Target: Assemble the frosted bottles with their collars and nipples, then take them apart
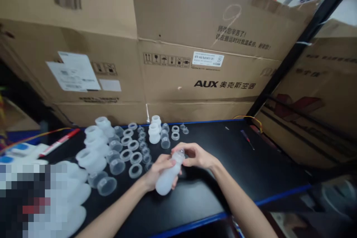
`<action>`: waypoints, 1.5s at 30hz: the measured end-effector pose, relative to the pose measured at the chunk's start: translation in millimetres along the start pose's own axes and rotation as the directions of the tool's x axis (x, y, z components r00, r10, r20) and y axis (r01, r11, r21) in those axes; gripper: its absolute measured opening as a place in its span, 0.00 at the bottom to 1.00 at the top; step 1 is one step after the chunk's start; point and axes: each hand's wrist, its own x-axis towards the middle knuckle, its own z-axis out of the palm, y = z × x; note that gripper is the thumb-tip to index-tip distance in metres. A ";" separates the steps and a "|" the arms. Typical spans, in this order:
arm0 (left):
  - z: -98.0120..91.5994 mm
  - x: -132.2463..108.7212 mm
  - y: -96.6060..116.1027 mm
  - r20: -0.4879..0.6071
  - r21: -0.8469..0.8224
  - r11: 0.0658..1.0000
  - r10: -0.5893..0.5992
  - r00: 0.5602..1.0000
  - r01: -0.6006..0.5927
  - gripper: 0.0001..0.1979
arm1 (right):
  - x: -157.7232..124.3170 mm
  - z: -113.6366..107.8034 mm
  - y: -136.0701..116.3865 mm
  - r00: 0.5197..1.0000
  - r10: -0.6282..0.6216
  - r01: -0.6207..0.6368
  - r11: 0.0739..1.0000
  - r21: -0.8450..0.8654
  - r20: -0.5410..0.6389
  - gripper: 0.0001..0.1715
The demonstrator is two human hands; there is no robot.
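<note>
A person grips a translucent baby bottle (168,180) above the near edge of a black table (273,167), its top tilted toward one o'clock. The left hand (154,174) wraps around the bottle's body, while the right hand (200,156) closes its thumb and fingers about the nipple end.

Reading the dial from the bottle, a crowd of parts stands at ten o'clock: frosted bottle bodies (93,161) farthest out, then clear domed caps (117,165), collar rings (135,171) and, closest to the left hand, a file of clear nipples (143,145).

A smaller set runs from eleven to just past twelve: upright bottles (154,135), clear caps (165,142), two rings (175,136) and two nipples (185,131). A red-and-white marker (60,142) lies between nine and ten; a screwdriver (247,138) rests at two. Behind, at twelve, rises an AUX-printed cardboard sheet (173,96).
</note>
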 end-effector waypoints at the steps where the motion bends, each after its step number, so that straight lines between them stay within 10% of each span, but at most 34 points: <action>1: -0.2 1.2 -0.9 -0.008 0.012 1.000 0.000 1.000 0.001 0.26 | 0.0 -0.5 0.0 1.000 -0.003 0.003 1.000 0.002 0.017 0.32; 13: -1.6 4.8 7.0 -0.099 0.161 0.984 0.093 0.991 -0.076 0.25 | 13.0 1.1 25.9 0.922 -0.210 0.073 0.919 -0.386 -0.325 0.41; 24: 0.8 9.5 -3.1 -0.114 -0.028 0.996 0.085 0.990 -0.088 0.25 | 12.5 -3.4 11.6 0.991 -0.037 0.014 0.984 -0.177 -0.129 0.28; 32: -4.4 6.6 3.7 -0.032 -0.053 0.998 0.030 0.999 -0.031 0.27 | 2.6 -3.4 -6.8 0.993 -0.054 0.059 0.997 0.049 -0.102 0.46; 39: -0.5 2.2 9.8 -0.013 0.154 0.985 0.075 0.997 -0.072 0.29 | 4.2 1.0 -0.6 0.970 -0.027 -0.020 0.981 -0.192 -0.241 0.30; 45: 9.0 -1.5 16.3 -0.026 0.208 0.977 0.057 0.998 -0.050 0.34 | -2.1 5.7 -17.9 0.978 -0.117 0.070 0.965 -0.254 -0.172 0.43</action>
